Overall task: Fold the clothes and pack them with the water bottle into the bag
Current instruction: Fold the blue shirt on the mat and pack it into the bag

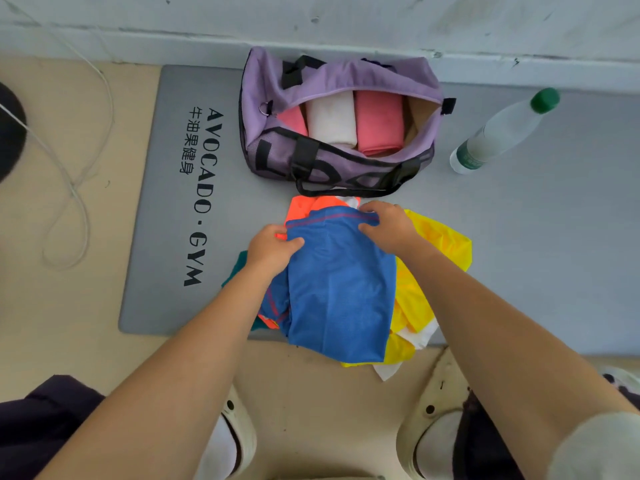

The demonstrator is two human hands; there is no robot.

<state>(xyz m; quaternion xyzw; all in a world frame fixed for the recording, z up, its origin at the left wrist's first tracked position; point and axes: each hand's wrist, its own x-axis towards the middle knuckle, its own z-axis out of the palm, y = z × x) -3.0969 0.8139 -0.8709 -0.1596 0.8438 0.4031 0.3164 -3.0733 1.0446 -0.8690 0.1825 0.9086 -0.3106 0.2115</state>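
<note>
A blue garment (341,289) lies on top of a loose pile with an orange piece (304,206), a yellow one (440,244) and a teal one (239,268). My left hand (272,249) pinches its upper left edge. My right hand (388,223) grips its top hem on the right. Behind the pile stands an open purple duffel bag (273,84) holding two pink rolled clothes (379,121) and a white one (330,117) side by side. A clear water bottle (502,133) with a green cap lies to the bag's right.
Everything sits on a grey gym mat (162,237) against a white wall (311,19). A white cord (69,181) loops over the beige floor at the left. My white shoes (436,410) are at the mat's near edge.
</note>
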